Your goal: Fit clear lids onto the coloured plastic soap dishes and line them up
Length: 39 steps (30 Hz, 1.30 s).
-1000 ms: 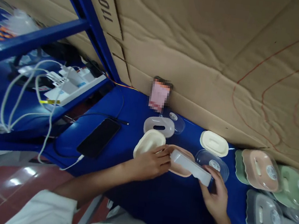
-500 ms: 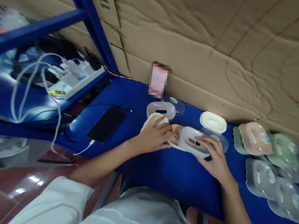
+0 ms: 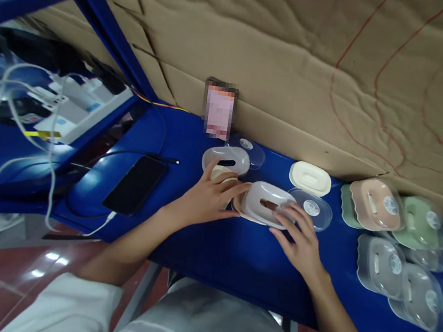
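Note:
My right hand [image 3: 297, 237] grips the right end of a white oval dish with a long slot [image 3: 255, 200], fingers over the rim and thumb at the near side. The dish lies over a peach tray [image 3: 237, 204], which is mostly covered. My left hand [image 3: 209, 197] is open, its fingers spread over a cream piece [image 3: 223, 172] and reaching to the left end of the white dish. A second slotted oval dish [image 3: 210, 159] lies just behind the left hand. Beside the right hand rests a clear lid with a round sticker [image 3: 318, 213].
A cream oval piece [image 3: 310, 178] and another clear lid [image 3: 257, 157] lie at the back. Lidded boxes in peach [image 3: 374, 203], green [image 3: 416, 225] and grey [image 3: 381, 266] stand at right. At left are a black phone [image 3: 134, 185], cables and a power strip [image 3: 104, 103]. Cardboard [image 3: 278, 60] walls the back.
The white slotted dish has shifted left and sits further over the peach tray. My left hand has spread its fingers over the cream piece. The view has turned slightly right.

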Available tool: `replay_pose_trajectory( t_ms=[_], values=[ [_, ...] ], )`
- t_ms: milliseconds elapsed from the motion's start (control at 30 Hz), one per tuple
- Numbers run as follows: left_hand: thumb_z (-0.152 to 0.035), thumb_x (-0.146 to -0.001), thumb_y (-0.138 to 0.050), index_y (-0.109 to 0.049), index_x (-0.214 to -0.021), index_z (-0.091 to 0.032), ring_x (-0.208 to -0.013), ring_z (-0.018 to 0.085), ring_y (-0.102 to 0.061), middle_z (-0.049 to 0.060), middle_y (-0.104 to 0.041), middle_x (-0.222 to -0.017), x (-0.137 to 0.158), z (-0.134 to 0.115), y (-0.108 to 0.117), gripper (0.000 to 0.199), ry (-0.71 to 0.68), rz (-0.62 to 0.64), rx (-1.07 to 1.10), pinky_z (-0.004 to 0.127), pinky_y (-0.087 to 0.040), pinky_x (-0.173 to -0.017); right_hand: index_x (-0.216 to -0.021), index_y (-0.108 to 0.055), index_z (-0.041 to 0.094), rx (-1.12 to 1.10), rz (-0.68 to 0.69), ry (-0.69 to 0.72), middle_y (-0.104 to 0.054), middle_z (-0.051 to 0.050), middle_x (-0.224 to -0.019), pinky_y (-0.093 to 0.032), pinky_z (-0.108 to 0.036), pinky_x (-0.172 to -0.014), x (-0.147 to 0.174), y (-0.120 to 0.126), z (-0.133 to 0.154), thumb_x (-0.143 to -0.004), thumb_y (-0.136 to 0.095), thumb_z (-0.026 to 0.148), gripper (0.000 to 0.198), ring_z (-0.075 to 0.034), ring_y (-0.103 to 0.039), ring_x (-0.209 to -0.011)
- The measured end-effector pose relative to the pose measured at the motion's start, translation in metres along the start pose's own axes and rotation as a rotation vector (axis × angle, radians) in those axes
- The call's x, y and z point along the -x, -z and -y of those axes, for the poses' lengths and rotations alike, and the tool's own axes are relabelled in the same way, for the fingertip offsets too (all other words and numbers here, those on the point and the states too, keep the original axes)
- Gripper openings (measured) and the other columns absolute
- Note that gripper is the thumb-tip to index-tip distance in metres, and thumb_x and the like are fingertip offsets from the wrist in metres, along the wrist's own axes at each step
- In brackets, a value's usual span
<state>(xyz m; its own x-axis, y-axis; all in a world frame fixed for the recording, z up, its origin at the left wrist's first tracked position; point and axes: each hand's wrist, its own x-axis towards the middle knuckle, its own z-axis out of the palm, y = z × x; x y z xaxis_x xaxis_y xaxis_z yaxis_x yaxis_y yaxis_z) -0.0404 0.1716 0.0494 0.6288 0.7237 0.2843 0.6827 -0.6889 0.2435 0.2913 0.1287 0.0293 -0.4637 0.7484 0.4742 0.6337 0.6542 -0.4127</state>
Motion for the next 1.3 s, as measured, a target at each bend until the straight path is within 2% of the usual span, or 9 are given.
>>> replay_pose_trajectory(
  t_ms=[200, 400, 567, 733, 900, 1000, 1067, 1167, 1300],
  values=[
    [-0.053, -0.102, -0.072, -0.052, -0.159, -0.024, -0.146, 0.034, -0.059, 0.014, -0.071, -0.147, 0.002, 0.006, 0.003, 0.066, 0.006, -0.029, -0.002, 0.066, -0.013, -0.137, -0.135, -0.074, 0.04, 0.118, -0.23, -0.074, -0.077, -0.006, -0.124, -0.059, -0.062, -0.115, -0.022, 0.022, 0.016, -0.099, -0.077, 0.033, 0.036, -0.035, -0.072, -0.129],
    [-0.046, -0.103, -0.071, -0.066, -0.145, -0.024, -0.136, 0.034, -0.065, 0.014, -0.073, -0.142, 0.001, 0.009, 0.013, 0.048, 0.06, -0.072, -0.026, 0.058, -0.039, -0.124, -0.137, -0.076, 0.034, 0.15, -0.378, -0.251, -0.074, -0.01, -0.133, -0.051, -0.069, -0.121, -0.007, 0.05, -0.013, -0.098, -0.078, 0.028, 0.039, -0.038, -0.066, -0.138],
    [-0.055, -0.099, -0.073, -0.055, -0.158, -0.025, -0.142, 0.036, -0.061, 0.014, -0.072, -0.145, -0.003, 0.0, 0.007, 0.069, 0.049, 0.014, 0.019, 0.065, -0.023, -0.133, -0.139, -0.074, 0.04, 0.027, -0.179, -0.223, -0.073, -0.005, -0.142, -0.05, -0.072, -0.121, 0.011, 0.018, -0.017, -0.094, -0.083, 0.028, 0.047, -0.039, -0.061, -0.144],
    [-0.054, -0.098, -0.077, -0.039, -0.168, -0.023, -0.145, 0.035, -0.06, 0.016, -0.067, -0.153, 0.0, 0.0, 0.003, 0.085, 0.066, 0.009, 0.02, 0.065, -0.016, -0.136, -0.153, -0.064, 0.038, -0.054, 0.032, -0.049, -0.072, -0.006, -0.145, -0.051, -0.065, -0.125, -0.002, -0.015, 0.007, -0.099, -0.076, 0.024, 0.057, -0.035, -0.06, -0.147],
    [-0.052, -0.101, -0.074, -0.043, -0.167, -0.027, -0.147, 0.035, -0.058, 0.013, -0.071, -0.149, 0.0, 0.003, 0.006, 0.077, 0.036, 0.051, 0.005, 0.068, -0.013, -0.135, -0.15, -0.065, 0.04, -0.006, -0.065, 0.026, -0.078, -0.004, -0.131, -0.055, -0.062, -0.12, -0.029, 0.005, 0.021, -0.102, -0.072, 0.024, 0.051, -0.033, -0.07, -0.134],
    [-0.05, -0.104, -0.07, -0.046, -0.164, -0.029, -0.15, 0.036, -0.055, 0.014, -0.064, -0.156, 0.006, 0.005, 0.014, 0.069, 0.059, 0.021, -0.03, 0.066, -0.017, -0.135, -0.14, -0.072, 0.039, 0.078, -0.183, -0.098, -0.077, -0.005, -0.132, -0.052, -0.065, -0.122, -0.033, 0.032, 0.009, -0.101, -0.073, 0.028, 0.041, -0.035, -0.068, -0.135],
    [-0.048, -0.105, -0.069, -0.048, -0.163, -0.031, -0.149, 0.036, -0.056, 0.013, -0.061, -0.16, 0.016, 0.001, 0.021, 0.064, 0.145, -0.034, -0.054, 0.064, -0.025, -0.133, -0.139, -0.074, 0.036, 0.135, -0.189, -0.201, -0.075, -0.007, -0.136, -0.049, -0.065, -0.123, -0.029, 0.045, -0.007, -0.102, -0.072, 0.03, 0.037, -0.036, -0.065, -0.139],
    [-0.048, -0.103, -0.07, -0.048, -0.161, -0.029, -0.142, 0.038, -0.06, 0.015, -0.061, -0.158, 0.039, -0.02, 0.028, 0.065, 0.386, -0.139, -0.07, 0.061, -0.043, -0.122, -0.139, -0.074, 0.033, 0.177, -0.051, -0.231, -0.072, -0.007, -0.142, -0.044, -0.063, -0.127, -0.024, 0.051, -0.031, -0.104, -0.068, 0.034, 0.035, -0.035, -0.062, -0.142],
    [-0.04, -0.102, -0.073, -0.054, -0.153, -0.026, -0.14, 0.041, -0.061, 0.021, -0.058, -0.158, 0.073, -0.058, 0.013, 0.056, 0.565, -0.136, -0.097, 0.058, -0.055, -0.108, -0.15, -0.065, 0.033, 0.233, 0.13, -0.14, -0.064, -0.008, -0.155, -0.021, -0.069, -0.135, -0.052, 0.029, -0.045, -0.104, -0.068, 0.04, 0.047, -0.037, -0.053, -0.15]
  ],
)
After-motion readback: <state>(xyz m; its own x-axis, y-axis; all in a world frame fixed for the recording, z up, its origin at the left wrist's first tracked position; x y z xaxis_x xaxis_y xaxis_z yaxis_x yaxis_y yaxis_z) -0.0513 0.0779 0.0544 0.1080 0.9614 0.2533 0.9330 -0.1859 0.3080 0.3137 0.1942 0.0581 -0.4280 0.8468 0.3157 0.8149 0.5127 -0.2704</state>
